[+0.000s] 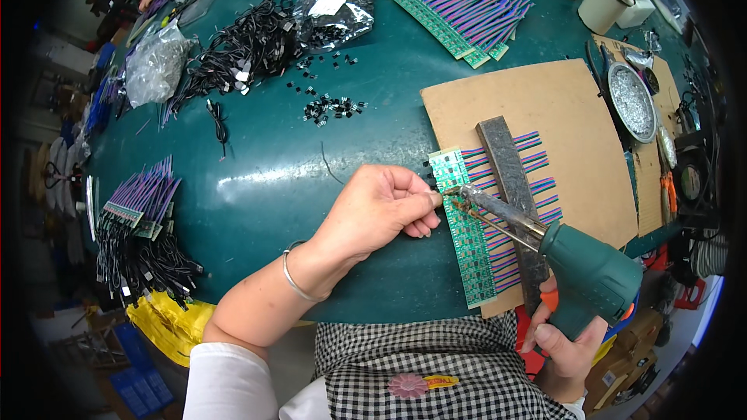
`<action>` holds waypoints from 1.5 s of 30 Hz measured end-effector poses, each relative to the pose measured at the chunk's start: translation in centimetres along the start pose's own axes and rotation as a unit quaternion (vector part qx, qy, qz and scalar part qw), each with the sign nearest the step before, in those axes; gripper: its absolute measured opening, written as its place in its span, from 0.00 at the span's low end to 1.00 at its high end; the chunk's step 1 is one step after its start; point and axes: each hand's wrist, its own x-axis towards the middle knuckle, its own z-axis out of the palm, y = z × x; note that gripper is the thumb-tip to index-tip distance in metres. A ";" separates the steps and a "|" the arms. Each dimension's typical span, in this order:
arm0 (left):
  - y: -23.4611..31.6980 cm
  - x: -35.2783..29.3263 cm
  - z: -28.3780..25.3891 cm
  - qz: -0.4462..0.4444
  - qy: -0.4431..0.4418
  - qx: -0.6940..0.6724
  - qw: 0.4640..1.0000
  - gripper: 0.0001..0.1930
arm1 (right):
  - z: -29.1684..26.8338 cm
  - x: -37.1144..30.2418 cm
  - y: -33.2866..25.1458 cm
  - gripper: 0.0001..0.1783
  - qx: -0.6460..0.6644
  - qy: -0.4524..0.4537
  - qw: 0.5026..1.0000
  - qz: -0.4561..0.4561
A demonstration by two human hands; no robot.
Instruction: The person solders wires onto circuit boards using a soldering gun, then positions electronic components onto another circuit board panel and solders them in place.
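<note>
My left hand reaches to the left edge of a green circuit board panel, thumb and fingers pinched together. Whatever sits between those fingertips is too small to make out. In my right hand is a green soldering gun with an orange trigger. Its tip meets the panel right beside my left fingertips. Striped ribbon wires run out from the panel's right side, under a dark metal bar that lies across them. Small black parts stick out at the panel's upper left edge.
Cardboard lies under the work. Loose black components, black cables and a plastic bag are farther left. More wired boards lie at the back; a finished-looking bundle is at left. A metal dish stands right.
</note>
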 end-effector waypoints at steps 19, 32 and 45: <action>0.0 -0.1 0.0 0.002 0.010 0.005 1.000 0.06 | -1.4 0.9 -0.2 0.36 0.075 -0.034 0.995 -0.055; 0.0 -0.2 0.2 -0.007 0.022 0.011 1.000 0.06 | -8.3 7.7 -2.6 0.25 0.132 0.158 0.956 -0.211; 2.3 -1.8 -8.9 0.151 0.259 0.256 0.919 0.05 | -7.3 3.7 -1.7 0.32 0.046 0.110 0.973 -0.196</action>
